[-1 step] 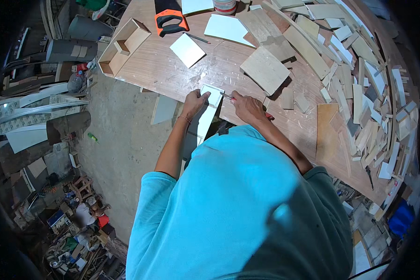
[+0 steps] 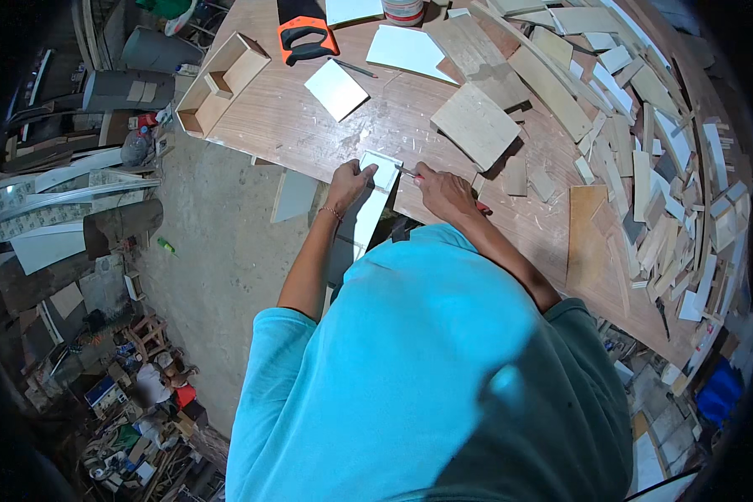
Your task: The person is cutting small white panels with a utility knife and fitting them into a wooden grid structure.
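- The long white piece [image 2: 373, 213] lies with its far end at the edge of the wooden table [image 2: 268, 117] and runs back toward the body. It looks like board, so I judge it stiff, rather light, perhaps a little slippery on the smooth face, and easy to chip at the corners. The best hold is, I think, along both long sides, close to the far end.
- Its near end is hidden by the turquoise shirt [image 2: 443, 335], so the full length cannot be told.
- The right hand [image 2: 448, 194] has its fingers curled around a slim tool.
- The left hand [image 2: 349, 186] grasps the left side, thumb on top; its other fingertips are hard to see.
- The slim tool [image 2: 406, 172] points at the right edge; its exact tip is too small to make out.
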A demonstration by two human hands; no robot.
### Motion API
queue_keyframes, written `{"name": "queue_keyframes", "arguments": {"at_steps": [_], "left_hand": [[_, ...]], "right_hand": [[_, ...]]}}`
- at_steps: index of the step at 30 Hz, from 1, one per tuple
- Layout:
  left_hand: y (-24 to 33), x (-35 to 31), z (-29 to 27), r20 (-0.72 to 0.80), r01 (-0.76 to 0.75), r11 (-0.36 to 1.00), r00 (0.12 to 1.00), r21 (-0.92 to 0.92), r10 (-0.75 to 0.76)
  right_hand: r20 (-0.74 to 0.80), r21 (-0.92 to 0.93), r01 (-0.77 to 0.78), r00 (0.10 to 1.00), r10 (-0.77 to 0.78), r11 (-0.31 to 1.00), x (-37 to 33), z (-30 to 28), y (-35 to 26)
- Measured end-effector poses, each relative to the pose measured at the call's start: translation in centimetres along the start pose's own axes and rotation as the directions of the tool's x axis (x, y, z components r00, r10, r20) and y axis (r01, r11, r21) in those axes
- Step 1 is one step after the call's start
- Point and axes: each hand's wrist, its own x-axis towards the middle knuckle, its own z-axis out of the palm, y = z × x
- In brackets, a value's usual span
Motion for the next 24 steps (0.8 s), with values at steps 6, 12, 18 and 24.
{"name": "queue_keyframes", "arguments": {"at_steps": [6, 12, 18, 24], "left_hand": [[0.1, 0.2, -0.1, 0.018, 0.017, 1.0, 1.0, 0.013, -0.017], [-0.2, 0.7, -0.2, 0.057, 0.009, 0.999, 0.998, 0.045, -0.011], [-0.4, 0.8, -0.3, 0.072, 0.019, 0.999, 0.997, 0.037, -0.022], [-0.9, 1.1, -0.1, 0.061, 0.023, 1.0, 0.998, -0.003, -0.022]], "right_hand": [[0.033, 0.035, -0.008, 0.999, 0.007, 0.999, 0.3, 0.1, 0.5], [0.005, -0.06, 0.01, 1.0, -0.01, 0.998, 0.4, 0.7, 0.7], [-0.031, -0.109, 0.007, 0.999, -0.01, 0.994, 0.4, 1.0, 0.5], [-0.094, -0.129, 0.071, 0.992, -0.083, 0.989, 0.8, 1.5, 0.8]]}}
